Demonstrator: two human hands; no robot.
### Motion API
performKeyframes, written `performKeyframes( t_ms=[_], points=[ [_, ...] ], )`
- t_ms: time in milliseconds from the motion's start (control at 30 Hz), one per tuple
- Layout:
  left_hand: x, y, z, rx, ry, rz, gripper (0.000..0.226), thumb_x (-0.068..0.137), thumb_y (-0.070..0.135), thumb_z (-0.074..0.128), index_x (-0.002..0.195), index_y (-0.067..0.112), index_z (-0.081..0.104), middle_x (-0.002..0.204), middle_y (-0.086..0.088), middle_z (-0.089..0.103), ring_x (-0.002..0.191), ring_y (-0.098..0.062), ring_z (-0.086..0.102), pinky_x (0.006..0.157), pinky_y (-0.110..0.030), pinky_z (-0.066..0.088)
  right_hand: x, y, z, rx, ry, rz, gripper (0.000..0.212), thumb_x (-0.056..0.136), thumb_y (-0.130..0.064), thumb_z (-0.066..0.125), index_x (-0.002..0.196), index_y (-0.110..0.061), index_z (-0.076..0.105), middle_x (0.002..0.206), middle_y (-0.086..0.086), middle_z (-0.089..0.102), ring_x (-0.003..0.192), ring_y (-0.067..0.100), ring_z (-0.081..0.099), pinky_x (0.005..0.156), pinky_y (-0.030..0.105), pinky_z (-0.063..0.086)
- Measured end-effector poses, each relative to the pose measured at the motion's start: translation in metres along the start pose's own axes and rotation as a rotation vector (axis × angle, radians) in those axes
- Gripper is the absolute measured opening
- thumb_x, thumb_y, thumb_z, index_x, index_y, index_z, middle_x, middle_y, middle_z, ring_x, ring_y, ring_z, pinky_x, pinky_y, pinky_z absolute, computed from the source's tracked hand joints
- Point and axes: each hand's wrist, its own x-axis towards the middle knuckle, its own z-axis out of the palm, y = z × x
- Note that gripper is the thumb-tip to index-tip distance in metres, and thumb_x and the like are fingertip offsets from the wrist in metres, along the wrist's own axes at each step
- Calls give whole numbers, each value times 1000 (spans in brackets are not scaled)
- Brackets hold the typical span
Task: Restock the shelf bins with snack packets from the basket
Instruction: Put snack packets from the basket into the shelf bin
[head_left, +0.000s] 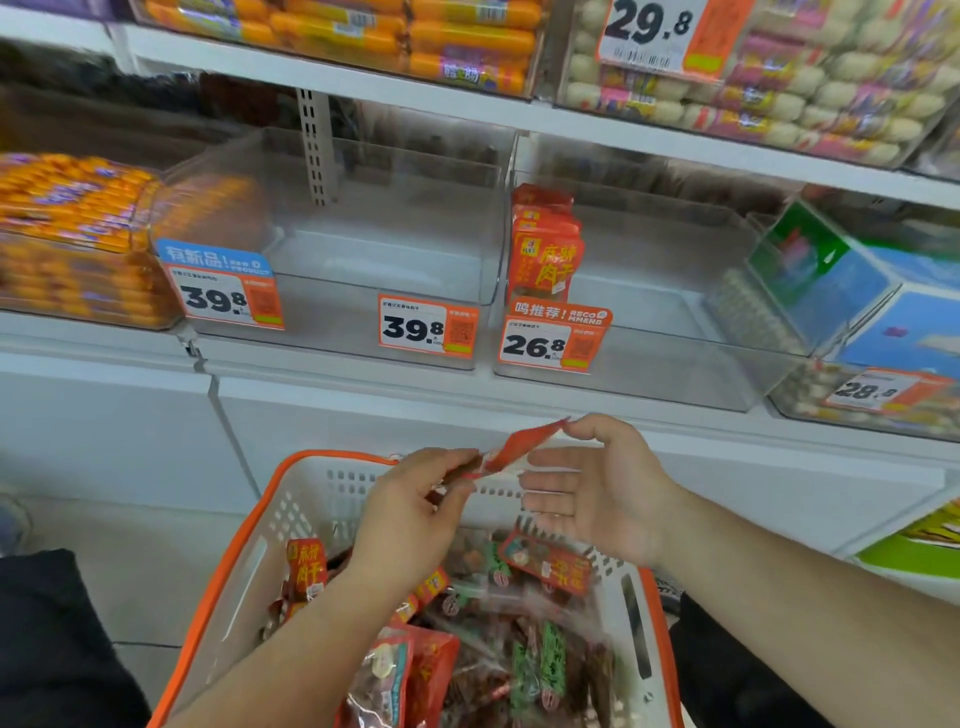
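Your left hand (415, 512) pinches one end of a red snack packet (519, 447) above the basket (291, 512); your right hand (597, 493), fingers spread, touches the other end. Stand it upright behind the red packets (545, 249) in the centre-right bin (649, 364).

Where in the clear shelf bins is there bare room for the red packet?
The clear plastic bin behind the two 39.8 tags is bare. The clear bin to its right holds only upright red packets against its left wall; the floor beyond is free. The orange-rimmed white basket is crowded.
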Motion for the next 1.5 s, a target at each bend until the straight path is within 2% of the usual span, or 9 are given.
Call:
performKeyframes(
  t_ms=[100, 300, 433, 567, 733, 933, 1100, 1300, 1500],
  points=[
    [12, -4, -12, 108, 30, 271, 37, 77, 2, 59, 103, 23, 75, 105, 20, 67, 100, 0, 61, 90, -17, 48, -5, -4, -1, 164, -211, 74, 66, 79, -37, 47, 127, 7, 57, 122, 25, 59, 78, 33, 66, 72, 40, 55],
    [31, 2, -20, 251, -17, 611, 35, 79, 6, 52, 103, 13, 77, 112, 1, 71, 106, -13, 64, 94, -26, 50, -9, -2, 8, -264, -283, 18, 50, 82, -17, 62, 127, 3, 58, 106, 18, 70, 89, 27, 68, 85, 40, 54],
    [39, 4, -20, 220, 155, 334, 38, 91, 10, 50, 127, 15, 63, 129, 5, 58, 119, -4, 51, 103, -18, 40, -13, -3, 14, -330, -194, -229, 29, 90, 2, 58, 118, -6, 62, 109, 15, 71, 94, 26, 68, 91, 43, 52],
    [48, 44, -21, -275, 68, -113, 23, 102, 27, 40, 115, 37, 56, 97, 24, 70, 92, 5, 64, 78, -15, 52, -21, -10, 20, -417, -82, -420, 33, 91, 7, 59, 119, -10, 63, 111, 10, 73, 104, 27, 69, 96, 47, 52],
    [56, 53, -18, -453, -18, -106, 32, 97, 51, 45, 100, 28, 67, 91, 12, 74, 88, -7, 68, 75, -23, 54, -27, -18, 24, -459, 11, -479, 28, 89, 7, 62, 111, -11, 67, 103, 10, 75, 99, 29, 71, 96, 52, 52],
    [75, 66, -28, -145, -267, -54, 43, 68, 45, 69, 110, 38, 60, 109, 18, 67, 96, 3, 62, 82, -23, 52, -69, -85, 33, -1770, 77, -705, 17, 84, -21, 73, 100, -27, 71, 84, -14, 63, 81, 11, 60, 71, 28, 48],
    [94, 99, -12, 70, -606, 43, 26, 78, 16, 79, 78, 36, 62, 69, 22, 66, 65, 13, 60, 61, -9, 45, -76, -113, 58, -2044, 60, -739, 32, 76, -27, 80, 91, -28, 51, 78, -16, 47, 76, 11, 47, 57, 19, 34],
    [96, 92, -13, -420, -307, -241, 18, 84, 2, 72, 94, 17, 72, 87, 2, 76, 82, -12, 72, 70, -24, 56, -74, -115, 30, -1348, 409, -905, 63, 72, -32, 85, 124, -28, 51, 109, -12, 53, 94, 9, 55, 68, 19, 41],
    [95, 95, -7, -592, -283, -325, 15, 87, 2, 67, 97, 12, 72, 91, -6, 76, 85, -20, 72, 72, -31, 58, -48, -87, 10, -593, 126, -591, 18, 91, -20, 67, 104, -8, 68, 74, -2, 64, 54, 7, 47, 52, 22, 35]
  ],
)
